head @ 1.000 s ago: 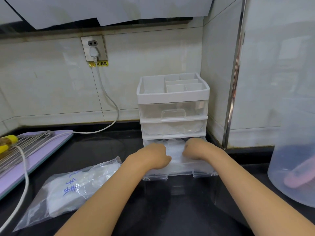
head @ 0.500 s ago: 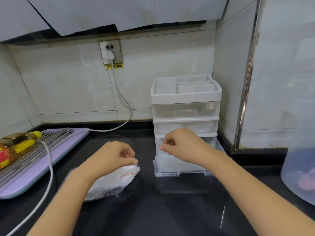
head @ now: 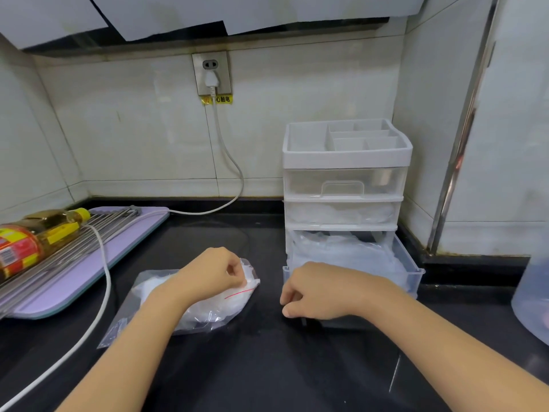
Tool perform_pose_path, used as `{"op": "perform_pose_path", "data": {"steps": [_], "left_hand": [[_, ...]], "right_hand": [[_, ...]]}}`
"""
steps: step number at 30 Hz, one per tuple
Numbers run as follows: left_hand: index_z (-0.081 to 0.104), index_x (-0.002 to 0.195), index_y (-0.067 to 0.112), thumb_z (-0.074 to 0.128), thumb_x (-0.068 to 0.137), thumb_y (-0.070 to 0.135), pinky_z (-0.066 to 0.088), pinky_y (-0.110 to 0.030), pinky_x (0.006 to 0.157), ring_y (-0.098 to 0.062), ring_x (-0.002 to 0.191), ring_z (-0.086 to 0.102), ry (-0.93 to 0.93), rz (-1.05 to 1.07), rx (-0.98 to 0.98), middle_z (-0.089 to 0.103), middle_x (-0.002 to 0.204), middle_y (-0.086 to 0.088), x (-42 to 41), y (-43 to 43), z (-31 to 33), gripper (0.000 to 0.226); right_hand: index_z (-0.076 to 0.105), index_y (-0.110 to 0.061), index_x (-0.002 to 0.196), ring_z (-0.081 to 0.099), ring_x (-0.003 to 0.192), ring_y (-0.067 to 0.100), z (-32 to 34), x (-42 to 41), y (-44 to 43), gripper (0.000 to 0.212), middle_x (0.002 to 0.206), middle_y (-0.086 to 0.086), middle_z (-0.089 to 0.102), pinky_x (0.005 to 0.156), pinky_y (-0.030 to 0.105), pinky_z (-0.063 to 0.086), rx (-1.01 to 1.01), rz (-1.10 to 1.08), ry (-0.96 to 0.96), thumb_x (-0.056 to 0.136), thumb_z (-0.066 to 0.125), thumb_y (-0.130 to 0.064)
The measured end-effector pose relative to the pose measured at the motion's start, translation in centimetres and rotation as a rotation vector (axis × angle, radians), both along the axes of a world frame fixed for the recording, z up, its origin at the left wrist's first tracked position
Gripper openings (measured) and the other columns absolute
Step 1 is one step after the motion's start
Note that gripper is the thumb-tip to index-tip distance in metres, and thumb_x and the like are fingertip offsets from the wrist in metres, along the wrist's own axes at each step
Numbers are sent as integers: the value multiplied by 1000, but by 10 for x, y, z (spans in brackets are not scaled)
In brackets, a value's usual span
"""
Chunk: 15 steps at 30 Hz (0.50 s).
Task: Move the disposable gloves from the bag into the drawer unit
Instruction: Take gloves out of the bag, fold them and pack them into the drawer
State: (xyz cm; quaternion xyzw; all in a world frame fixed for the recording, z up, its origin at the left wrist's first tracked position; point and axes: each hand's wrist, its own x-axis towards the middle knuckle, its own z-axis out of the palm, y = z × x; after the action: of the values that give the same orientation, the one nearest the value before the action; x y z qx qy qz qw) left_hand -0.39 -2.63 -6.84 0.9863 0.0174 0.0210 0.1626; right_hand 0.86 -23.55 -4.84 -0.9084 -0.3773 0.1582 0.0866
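Head view: bag mouth pinched, open drawer just to its right

Near on the tabletop (head: 267, 370), the left hand (head: 208, 278) pinches the bag (head: 205, 313) at its mouth by the red zip line. The right hand (head: 320, 292) is clenched just right of it and looks empty. The bag lies near-left to far-right, mouth facing the pulled-out bottom drawer (head: 413, 273) of the drawer unit (head: 344, 162), which has gloves (head: 341, 254) piled inside. Only the right hand sits between. The cable (head: 102, 281) and bottle (head: 32, 236) are off left.

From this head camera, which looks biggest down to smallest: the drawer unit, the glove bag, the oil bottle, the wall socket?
1. drawer unit
2. glove bag, partly under a hand
3. oil bottle, cut off by the picture's edge, so this rank is unsure
4. wall socket
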Motion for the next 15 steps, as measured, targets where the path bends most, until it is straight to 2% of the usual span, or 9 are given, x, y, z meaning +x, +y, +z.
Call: {"op": "perform_pose_path", "data": {"steps": [3, 6, 12, 15], "left_hand": [[69, 71, 18, 68, 80, 18, 40, -6, 57, 2, 61, 53, -78, -15, -60, 66, 74, 10, 0, 2, 4, 9], [70, 67, 22, 72, 78, 21, 39, -8, 55, 3, 57, 52, -181, -13, -148, 66, 66, 11, -4, 3, 11, 11], [73, 65, 22, 79, 74, 24, 37, -13, 52, -1, 52, 46, -245, -55, -271, 66, 61, 5, -10, 2, 20, 11], [73, 65, 22, 81, 73, 24, 38, -21, 56, -4, 54, 44, -243, -71, -370, 58, 54, 5, -13, 1, 24, 11]], "right_hand": [[69, -18, 110, 63, 97, 15, -4, 2, 2, 26, 107, -2, 69, 90, 34, 51, 55, -12, -30, 92, 55, -30], [72, -16, 102, 64, 89, 12, -10, 2, 6, 22, 98, -3, 70, 85, 31, 52, 190, -51, -47, 92, 55, -26], [71, -18, 100, 58, 68, 0, -17, 6, 18, 16, 77, -15, 60, 62, 5, 44, 648, -247, -99, 91, 58, -19], [66, -21, 107, 57, 72, -3, -17, 7, 19, 20, 87, -16, 59, 63, -1, 41, 794, -279, -82, 87, 67, -21]]}}
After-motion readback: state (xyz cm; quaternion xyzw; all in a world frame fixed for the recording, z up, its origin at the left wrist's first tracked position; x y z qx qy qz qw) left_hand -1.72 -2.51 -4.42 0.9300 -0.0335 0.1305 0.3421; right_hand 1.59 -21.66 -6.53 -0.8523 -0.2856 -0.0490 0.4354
